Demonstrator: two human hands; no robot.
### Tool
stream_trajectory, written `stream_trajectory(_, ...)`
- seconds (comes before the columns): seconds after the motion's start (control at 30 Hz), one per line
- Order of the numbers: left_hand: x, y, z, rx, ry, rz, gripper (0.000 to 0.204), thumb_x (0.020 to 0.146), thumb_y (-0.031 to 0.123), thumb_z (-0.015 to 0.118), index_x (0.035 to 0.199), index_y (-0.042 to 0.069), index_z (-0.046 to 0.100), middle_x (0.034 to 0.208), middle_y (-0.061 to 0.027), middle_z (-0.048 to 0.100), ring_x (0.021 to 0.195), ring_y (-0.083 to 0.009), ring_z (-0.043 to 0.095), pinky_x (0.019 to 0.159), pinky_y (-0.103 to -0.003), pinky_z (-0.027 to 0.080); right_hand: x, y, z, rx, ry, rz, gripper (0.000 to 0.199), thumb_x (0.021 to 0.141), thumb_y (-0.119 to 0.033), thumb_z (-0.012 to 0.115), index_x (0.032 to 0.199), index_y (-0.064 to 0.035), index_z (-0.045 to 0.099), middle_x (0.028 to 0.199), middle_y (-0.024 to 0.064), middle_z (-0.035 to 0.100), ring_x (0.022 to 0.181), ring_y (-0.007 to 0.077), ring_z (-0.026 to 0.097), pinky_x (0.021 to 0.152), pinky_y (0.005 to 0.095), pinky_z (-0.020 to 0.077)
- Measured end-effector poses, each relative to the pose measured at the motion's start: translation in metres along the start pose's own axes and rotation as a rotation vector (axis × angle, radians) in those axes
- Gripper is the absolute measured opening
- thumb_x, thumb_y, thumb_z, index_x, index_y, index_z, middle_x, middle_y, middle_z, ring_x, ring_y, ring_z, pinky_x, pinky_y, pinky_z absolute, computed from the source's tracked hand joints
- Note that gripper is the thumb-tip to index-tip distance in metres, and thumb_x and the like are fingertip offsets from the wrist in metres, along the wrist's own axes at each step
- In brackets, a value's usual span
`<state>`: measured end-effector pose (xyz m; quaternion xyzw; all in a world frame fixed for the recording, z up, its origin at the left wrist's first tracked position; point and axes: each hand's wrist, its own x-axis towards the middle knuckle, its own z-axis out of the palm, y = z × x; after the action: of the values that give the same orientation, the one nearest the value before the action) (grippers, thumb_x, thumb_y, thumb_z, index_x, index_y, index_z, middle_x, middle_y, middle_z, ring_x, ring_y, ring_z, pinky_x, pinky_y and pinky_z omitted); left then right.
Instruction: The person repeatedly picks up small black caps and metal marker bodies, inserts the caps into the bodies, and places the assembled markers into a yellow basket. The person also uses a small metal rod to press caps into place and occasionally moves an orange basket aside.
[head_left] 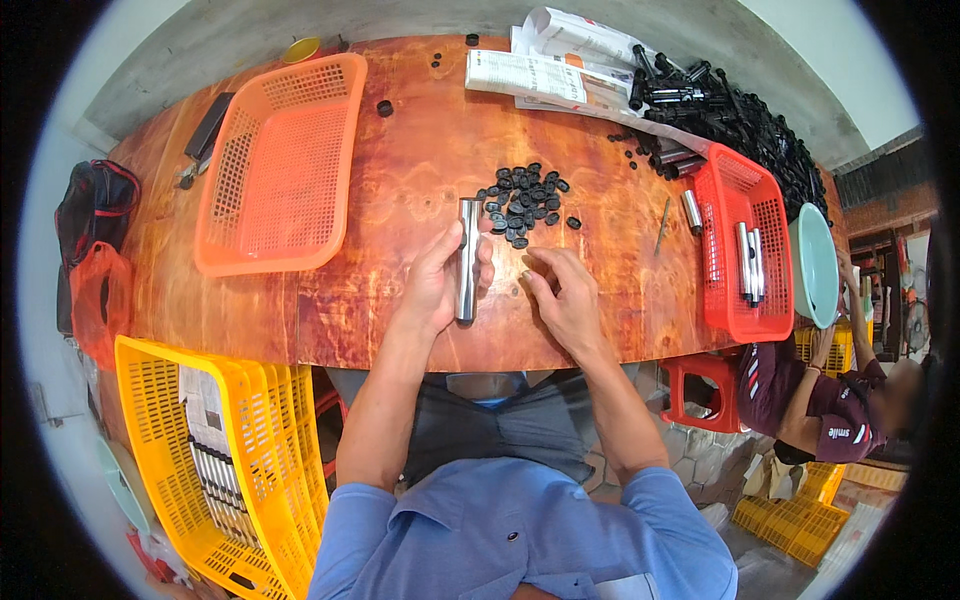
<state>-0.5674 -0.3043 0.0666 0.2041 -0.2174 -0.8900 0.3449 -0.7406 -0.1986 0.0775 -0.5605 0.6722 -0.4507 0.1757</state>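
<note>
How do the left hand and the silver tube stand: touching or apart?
Touching: the head view shows the left hand holding the silver tube, thumb against one side, fingers around the other.

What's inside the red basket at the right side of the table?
Shiny metal tubes with dark ends lie in the red basket. The part of its bottom directly beneath them is covered and cannot be seen.
</note>
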Motion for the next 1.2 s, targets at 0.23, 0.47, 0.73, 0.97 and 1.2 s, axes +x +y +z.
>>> stream_trajectory(0.23,0.002,-0.003,-0.001,0.087,-0.035,0.098,0.049,0.107,0.043,0.049,0.129,-0.001,0.054,0.082,-0.0056,0.06,0.058,-0.0145,0.06,0.049,-0.025,0.048,0.001,0.002,0.0,0.065,0.013,0.032,0.026,0.088,-0.005,0.073,0.113,-0.0009,0.069,0.097,0.01,0.07,0.074,0.0163,0.063,0.067,0.0287,0.0505)
stream_trajectory(0.47,0.007,-0.007,0.005,0.136,0.044,0.101,0.045,0.108,0.039,0.049,0.131,0.001,0.054,0.087,-0.0058,0.061,0.066,-0.0142,0.058,0.058,-0.026,0.05,0.002,0.01,0.001,0.107,0.014,0.055,0.025,0.088,-0.006,0.072,0.112,0.0007,0.07,0.095,0.0115,0.069,0.076,0.0172,0.064,0.067,0.03,0.0511)
stream_trajectory(0.73,0.004,-0.011,0.005,0.118,0.024,0.057,0.038,0.108,0.031,0.051,0.132,0.002,0.052,0.096,-0.0083,0.064,0.076,-0.0156,0.063,0.065,-0.029,0.053,0.001,0.017,0.0,0.119,0.014,0.051,0.025,0.089,-0.007,0.071,0.113,0.0017,0.069,0.096,0.0136,0.069,0.08,0.0197,0.066,0.071,0.0305,0.0521)
stream_trajectory(0.97,-0.019,-0.021,0.024,0.383,0.014,0.089,0.035,0.106,0.023,0.055,0.131,-0.001,0.056,0.1,-0.0075,0.065,0.081,-0.0126,0.064,0.069,-0.028,0.057,-0.003,0.025,0.002,0.356,0.081,0.107,0.023,0.093,-0.008,0.066,0.114,0.0016,0.068,0.095,0.0137,0.069,0.082,0.0208,0.065,0.074,0.0324,0.0529)
stream_trajectory(1.2,-0.029,-0.021,0.046,1.843,-0.211,0.66,0.043,0.095,0.012,0.065,0.135,-0.001,0.054,0.105,-0.0159,0.061,0.092,-0.0314,0.063,0.078,-0.039,0.052,0.002,0.02,-0.031,0.771,-0.027,0.33,0.023,0.101,-0.017,0.064,0.117,-0.0019,0.069,0.082,-0.0025,0.062,0.064,0.0046,0.052,0.056,0.0221,0.0427)
